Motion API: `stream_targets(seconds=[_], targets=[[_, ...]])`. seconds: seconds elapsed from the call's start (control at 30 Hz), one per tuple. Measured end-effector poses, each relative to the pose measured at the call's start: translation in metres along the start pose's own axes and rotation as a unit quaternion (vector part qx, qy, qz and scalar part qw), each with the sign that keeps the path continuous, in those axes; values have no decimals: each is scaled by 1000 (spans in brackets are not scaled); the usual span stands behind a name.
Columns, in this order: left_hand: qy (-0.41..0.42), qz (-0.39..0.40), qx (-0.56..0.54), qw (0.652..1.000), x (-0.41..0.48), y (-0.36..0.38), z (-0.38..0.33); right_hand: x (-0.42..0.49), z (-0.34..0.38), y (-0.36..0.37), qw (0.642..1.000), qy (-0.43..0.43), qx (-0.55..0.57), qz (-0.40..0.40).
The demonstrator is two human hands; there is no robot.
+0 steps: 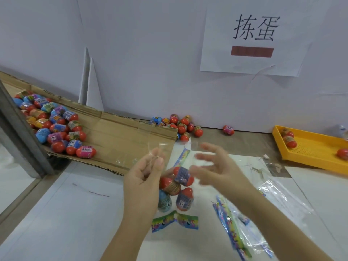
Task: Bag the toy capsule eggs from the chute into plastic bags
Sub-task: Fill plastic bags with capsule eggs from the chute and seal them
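Evidently the filling step is in hand. The left hand [145,178] pinches the upper edge of a clear plastic bag [148,140] between thumb and fingertips and holds it up. About four capsule eggs [178,187] sit in its lower part. The right hand [212,172], blurred, hovers just right of the bag, fingers spread and holding nothing.

The next move, I judge, calls either for another egg from the cardboard chute [122,136] up and left of the bag, where many more eggs [56,129] lie, or for closing the mouth. I cannot tell what count is wanted.

A loose heap of eggs [178,125] lies beyond the bag at the wall. A yellow tray [310,147] with a few eggs stands well to its right, and spare bags [237,230] lie below and right. Nothing blocks the reach to the chute, though the slack film could fold shut.
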State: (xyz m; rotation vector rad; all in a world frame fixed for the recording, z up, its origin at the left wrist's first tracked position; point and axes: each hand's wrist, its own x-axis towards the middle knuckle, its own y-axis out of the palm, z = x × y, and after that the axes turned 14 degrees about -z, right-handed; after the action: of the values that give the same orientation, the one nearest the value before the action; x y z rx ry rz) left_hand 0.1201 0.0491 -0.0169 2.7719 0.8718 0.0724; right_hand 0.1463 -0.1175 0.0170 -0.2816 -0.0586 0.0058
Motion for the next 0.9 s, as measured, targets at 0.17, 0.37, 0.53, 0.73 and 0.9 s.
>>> stream_targets(seconds=[0.17,0.37,0.53,0.73,0.9], targets=[[-49,30,-90,994,-1,-2,-10,3,4,26,990,62,122,17],[-91,131,-54,986,5,-6,-15,6,7,17,986,63,157,5],[-93,107,-58,988,0,-3,-13,6,7,17,981,86,176,7],[-94,73,-113,986,-3,0,-19,7,10,13,973,95,209,-5],[-80,28,-136,987,-3,-1,-22,9,12,9,969,103,223,12]])
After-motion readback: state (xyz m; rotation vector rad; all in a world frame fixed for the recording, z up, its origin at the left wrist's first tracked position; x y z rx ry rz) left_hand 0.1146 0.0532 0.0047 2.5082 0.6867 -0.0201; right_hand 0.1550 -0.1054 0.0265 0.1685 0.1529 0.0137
